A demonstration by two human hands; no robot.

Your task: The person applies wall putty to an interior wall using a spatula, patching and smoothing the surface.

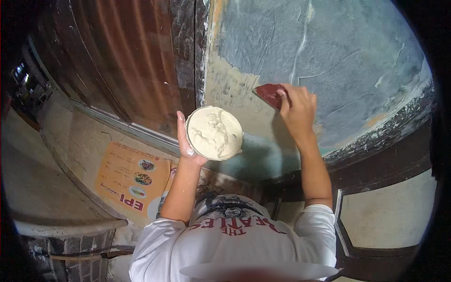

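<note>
Left hand [187, 143] gripping round putty-filled pan [214, 132], just left of blue-grey wall patch [329, 61]. Right hand [297, 110] clenched on reddish-brown scraper [268, 94], pressed against wall patch's lower-left edge. Rusty corrugated sheet [127, 56] farther left of patch.

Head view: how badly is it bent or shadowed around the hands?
Head view: fisheye bends the corrugated sheet and wall edges, black vignette at the rim; left hand with putty bowl and right hand on the red scraper are evenly lit and sharp.
</note>
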